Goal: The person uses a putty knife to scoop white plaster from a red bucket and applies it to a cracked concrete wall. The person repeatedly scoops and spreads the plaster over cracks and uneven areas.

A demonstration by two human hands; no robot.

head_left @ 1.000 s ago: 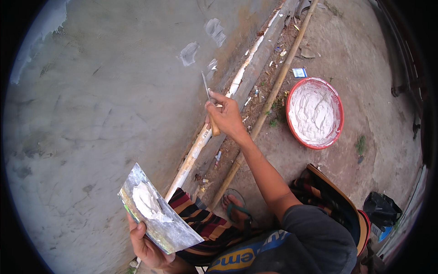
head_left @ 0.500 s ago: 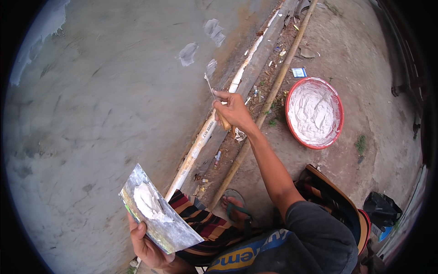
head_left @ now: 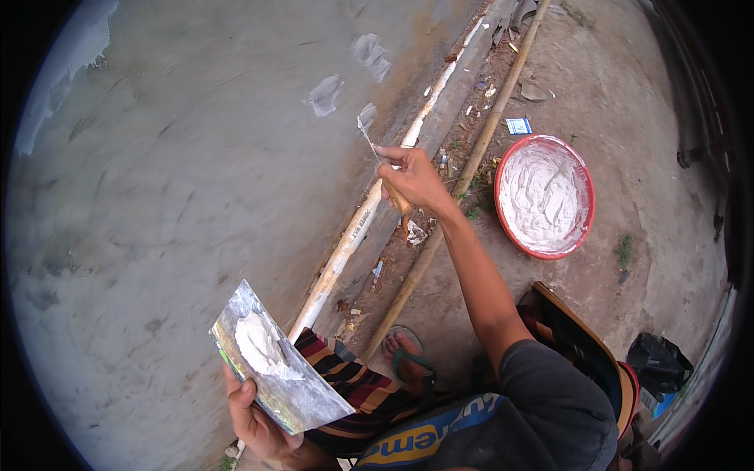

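My right hand (head_left: 414, 182) is closed around the wooden handle of a putty knife (head_left: 402, 202). Its thin blade points up and left, with the tip at a pale putty patch (head_left: 367, 115) on the grey wall (head_left: 196, 173). Two more putty patches, a left one (head_left: 324, 96) and an upper one (head_left: 371, 53), mark the wall nearby. At the lower left, my left hand (head_left: 259, 420) grips the edge of a flat rectangular board (head_left: 314, 396), fingers partly hidden beneath it. A mound of white putty (head_left: 261, 344) lies on the board.
A white pipe (head_left: 349, 235) runs along the wall's foot, with a bamboo pole (head_left: 471, 169) beside it and litter between. A red basin (head_left: 498, 206) of white putty stands on the ground at right. A black bag (head_left: 658, 361) is farther right. My sandalled foot (head_left: 404, 353) is below.
My right hand has shifted slightly up and to the right with the putty knife, the blade tip staying around the same patch. My left hand and the board have hardly moved.
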